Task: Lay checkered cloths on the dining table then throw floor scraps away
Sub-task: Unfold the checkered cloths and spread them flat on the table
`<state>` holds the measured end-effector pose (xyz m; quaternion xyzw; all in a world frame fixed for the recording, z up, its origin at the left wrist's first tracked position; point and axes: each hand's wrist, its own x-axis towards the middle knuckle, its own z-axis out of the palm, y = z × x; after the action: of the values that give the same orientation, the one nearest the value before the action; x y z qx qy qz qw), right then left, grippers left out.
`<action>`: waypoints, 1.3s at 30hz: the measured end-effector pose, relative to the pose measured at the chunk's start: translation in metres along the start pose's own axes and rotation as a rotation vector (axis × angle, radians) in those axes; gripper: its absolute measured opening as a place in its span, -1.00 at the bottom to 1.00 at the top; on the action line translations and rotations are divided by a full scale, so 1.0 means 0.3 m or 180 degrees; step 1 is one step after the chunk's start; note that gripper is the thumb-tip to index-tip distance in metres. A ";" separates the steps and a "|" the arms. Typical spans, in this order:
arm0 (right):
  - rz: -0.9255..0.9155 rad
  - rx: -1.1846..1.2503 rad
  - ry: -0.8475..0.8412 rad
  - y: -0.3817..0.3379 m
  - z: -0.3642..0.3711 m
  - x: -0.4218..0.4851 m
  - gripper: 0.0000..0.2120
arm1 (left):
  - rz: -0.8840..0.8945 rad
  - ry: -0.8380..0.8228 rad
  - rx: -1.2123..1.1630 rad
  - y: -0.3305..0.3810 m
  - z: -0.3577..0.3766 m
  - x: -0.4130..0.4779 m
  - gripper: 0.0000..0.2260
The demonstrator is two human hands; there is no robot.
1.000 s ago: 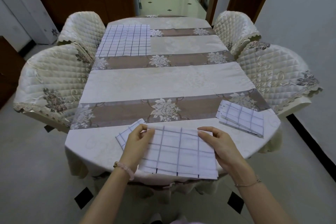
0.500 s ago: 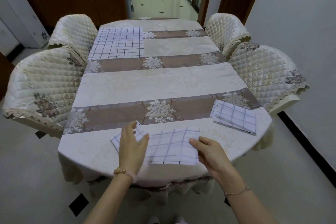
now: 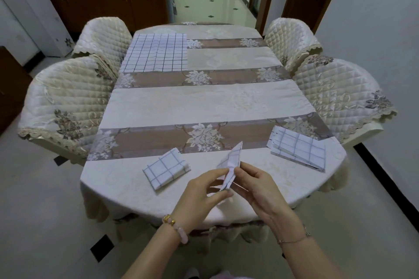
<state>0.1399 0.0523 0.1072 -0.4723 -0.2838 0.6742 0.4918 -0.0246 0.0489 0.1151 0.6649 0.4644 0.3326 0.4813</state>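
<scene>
Both hands hold a folded checkered cloth (image 3: 231,165) edge-on above the near edge of the dining table (image 3: 204,106), the left hand (image 3: 204,190) and right hand (image 3: 256,186) pinching its lower end between fingers and thumb. A second folded cloth (image 3: 166,169) lies just left, a folded stack (image 3: 298,150) at the near right. One spread cloth (image 3: 156,53) lies at the far left.

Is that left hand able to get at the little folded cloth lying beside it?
Probably yes: the little folded cloth lies just left of the left hand with bare tablecloth between, but that hand pinches the held cloth and must release it first.
</scene>
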 end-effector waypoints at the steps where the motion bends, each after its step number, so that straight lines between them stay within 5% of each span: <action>1: 0.0001 -0.0003 -0.0013 0.001 0.001 0.001 -0.79 | -0.0101 -0.0079 -0.0173 -0.001 -0.007 0.001 -0.59; 5: 0.0001 0.0039 -0.0205 -0.005 0.001 0.001 -0.72 | -0.0268 -0.0297 -0.0508 -0.007 -0.028 0.007 -0.63; 13: -0.0013 -0.0446 0.0125 -0.035 -0.017 0.010 -0.80 | -0.0516 0.0202 -0.0549 -0.016 -0.068 0.025 -0.90; 17: -0.0083 -0.0534 -0.0029 -0.037 -0.012 0.007 -0.80 | -0.0505 -0.0125 -0.0048 0.007 -0.023 0.025 -0.70; 20: -0.0105 -0.0586 -0.0063 -0.037 -0.012 0.011 -0.81 | -0.0392 0.0237 0.0268 0.000 0.000 0.038 -0.85; 26: -0.0265 -0.0633 0.0365 -0.090 -0.093 0.020 -0.86 | -0.0780 0.0830 -0.0730 -0.059 -0.114 0.059 -0.83; 34: -0.0275 -0.1577 0.0653 -0.091 -0.164 0.084 -0.93 | -0.0936 0.1071 -0.0812 -0.136 -0.163 0.114 -0.74; 39: 0.0418 -0.0460 0.0492 -0.028 -0.194 0.116 -0.73 | -0.1156 0.1423 -0.0758 -0.201 -0.146 0.147 -0.88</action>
<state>0.1941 0.0829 0.0790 -0.5746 -0.2615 0.6443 0.4317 -0.0661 0.1110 0.0715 0.4203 0.6277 0.4313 0.4933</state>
